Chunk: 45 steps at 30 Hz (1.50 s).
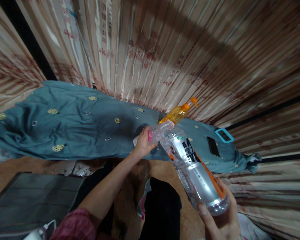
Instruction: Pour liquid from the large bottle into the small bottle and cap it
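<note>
A large clear plastic bottle (pixel 195 166) with an orange and black label is tilted, its neck pointing up-left. My right hand (pixel 221 221) grips its base at the lower right. My left hand (pixel 143 144) is closed around the neck end, fingers at the cap. Just behind the neck lies an orange spray bottle (pixel 178 112) on the blue-grey cloth (pixel 77 130) that covers the surface ahead.
A black phone (pixel 213 146) and a device in a light blue case (pixel 224 135) lie on the cloth at the right. Striped curtains (pixel 165 50) hang behind. A dark flat panel (pixel 35 196) lies at the lower left. My legs in dark trousers (pixel 160 206) are below.
</note>
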Tool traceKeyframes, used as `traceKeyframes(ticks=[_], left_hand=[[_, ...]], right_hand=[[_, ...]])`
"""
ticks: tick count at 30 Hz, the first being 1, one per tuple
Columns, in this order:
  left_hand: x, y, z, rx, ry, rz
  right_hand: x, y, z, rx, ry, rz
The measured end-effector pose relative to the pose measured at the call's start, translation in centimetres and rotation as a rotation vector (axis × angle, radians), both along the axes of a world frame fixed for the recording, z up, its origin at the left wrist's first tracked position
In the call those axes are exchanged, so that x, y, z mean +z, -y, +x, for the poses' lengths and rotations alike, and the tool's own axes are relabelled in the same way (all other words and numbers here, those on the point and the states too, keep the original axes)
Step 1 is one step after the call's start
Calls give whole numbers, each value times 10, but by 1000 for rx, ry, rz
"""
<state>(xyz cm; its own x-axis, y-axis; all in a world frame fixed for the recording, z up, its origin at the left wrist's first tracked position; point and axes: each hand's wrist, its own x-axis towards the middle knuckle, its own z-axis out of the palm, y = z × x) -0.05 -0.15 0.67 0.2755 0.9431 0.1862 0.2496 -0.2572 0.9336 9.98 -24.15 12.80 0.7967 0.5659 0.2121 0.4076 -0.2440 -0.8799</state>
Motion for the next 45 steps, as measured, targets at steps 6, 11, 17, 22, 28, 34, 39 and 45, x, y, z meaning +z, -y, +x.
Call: traceKeyframes(ticks=[6,11,17,22,28,34,39,45], left_hand=[[2,0,0,6,-15,-9],[3,0,0,12,-20,-3],[4,1,-1,12,-4,-6],[5,1,-1,4,1,-10],[5,1,-1,5,-12,-13],[-1,0,0,12,-11,17],[0,1,0,15,-16,14],[7,2,-1,11,-23,-14]], right_hand=[[-3,3,3,6,7,-33],[-1,2,1,-4,12,-33],[2,-1,-2,-14,-19,-26],[2,-2,-3,-14,-18,9],[0,-1,-1,-9,-29,-8],[1,-3,-2,-16,14,4],[1,-4,-3,-19,-13,6],[-1,-2,-2,-7,-34,22]])
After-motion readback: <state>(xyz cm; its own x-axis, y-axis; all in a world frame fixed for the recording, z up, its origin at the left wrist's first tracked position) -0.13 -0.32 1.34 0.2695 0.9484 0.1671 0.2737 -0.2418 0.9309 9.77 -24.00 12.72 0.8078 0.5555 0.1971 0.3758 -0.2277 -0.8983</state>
